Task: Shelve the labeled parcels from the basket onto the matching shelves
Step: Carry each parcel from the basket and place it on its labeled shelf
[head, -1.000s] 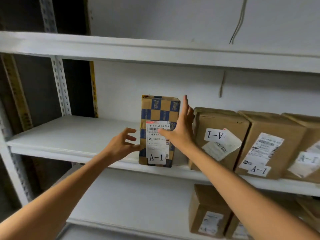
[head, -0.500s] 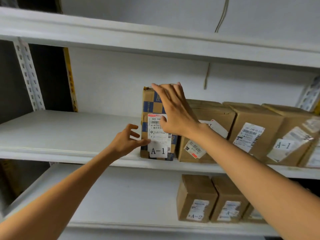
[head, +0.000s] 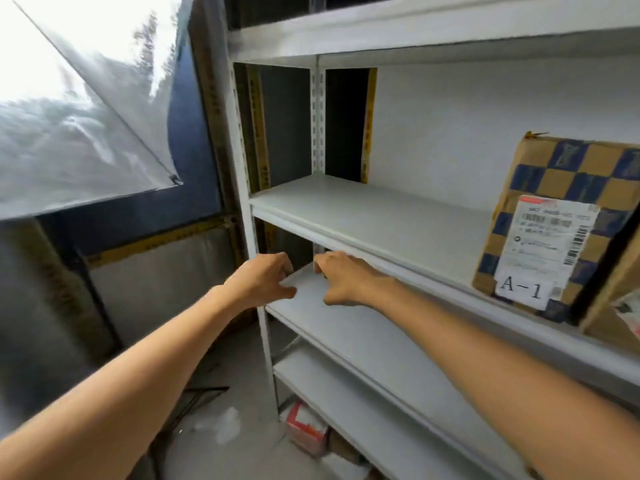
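Hanging at the centre of the view, in front of the rack's near end, the left hand (head: 263,282) and the right hand (head: 346,278) held nothing. Their fingers were loosely curled and the two hands were close together, backs toward the camera. Whether the right fingertips brushed the lip of the lower shelf (head: 346,327) could not be told.

The checkered parcel (head: 561,216) stood upright at 3 o'clock on the middle shelf (head: 363,216). Its shipping label faced outward, with the A-1 tag (head: 523,289) at the bottom front, probably so the code could be read from the aisle. It sat just beside a plain brown box (head: 609,306) at 4 o'clock, which the frame edge cut off. That close packing probably left room for further A-1 parcels to line up toward 9 o'clock.

With this parcel resting unsupported and both hands free, the placing looked finished. The basket was not in view, so how many parcels remained could not be judged.

A clear plastic sheet (head: 69,150) hung at 10 o'clock. A red-and-white carton (head: 306,424) lay on the floor at 6 o'clock under the lowest board.
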